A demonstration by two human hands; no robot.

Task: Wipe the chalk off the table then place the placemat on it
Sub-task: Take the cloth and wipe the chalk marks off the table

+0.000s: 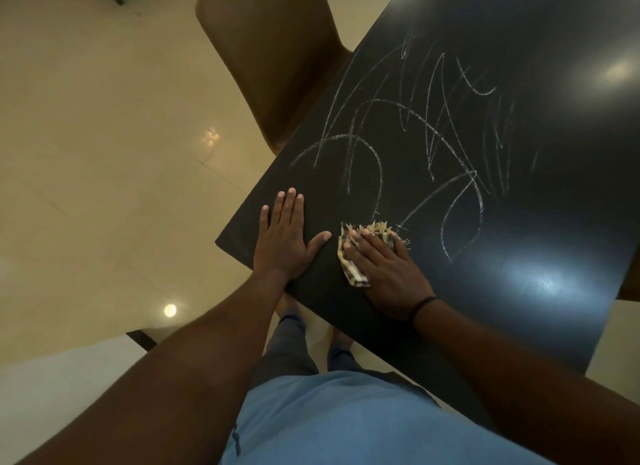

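White chalk scribbles (426, 142) cover the near-left part of a black table (519, 264). My right hand (388, 270) lies flat on a small checked cloth with a frayed edge (349, 260), pressing it to the table just below the chalk marks. My left hand (287, 239) rests flat on the table near its left corner, fingers straight and spread. No placemat shows in this view.
A brown chair (273, 59) stands tucked against the table's far left edge. Glossy cream floor tiles (104, 153) lie to the left. My legs and feet stand under the table's near edge.
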